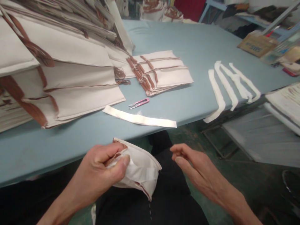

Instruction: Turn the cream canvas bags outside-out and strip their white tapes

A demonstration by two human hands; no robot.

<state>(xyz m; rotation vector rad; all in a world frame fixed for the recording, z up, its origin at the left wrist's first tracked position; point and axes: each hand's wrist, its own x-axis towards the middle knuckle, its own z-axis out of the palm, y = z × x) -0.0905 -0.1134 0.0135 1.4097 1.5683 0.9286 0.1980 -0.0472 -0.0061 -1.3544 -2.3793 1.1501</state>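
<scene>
My left hand (109, 164) grips a small cream cloth pouch (145, 159) with brown edging, thumb on top and fingers folded beneath it. The pouch is tilted above my dark-clothed lap, and a slit with brown trim shows along its lower side. To the right of the pouch, my right hand (189, 162) is in the air, apart from the cloth. Its fingers are loosely bent, with a gap to the thumb, and I see nothing in them. On the table edge beyond lie a cream fabric strip (140, 120) and pink-handled thread snips (139, 103).
Large stacks of cream cloth pieces with brown ties (82, 75) fill the left of the blue table (187, 37). A smaller tied stack (164, 70) lies mid-table. Several white strips (226, 84) overhang the right edge. Farther back sits a cardboard box (256, 43).
</scene>
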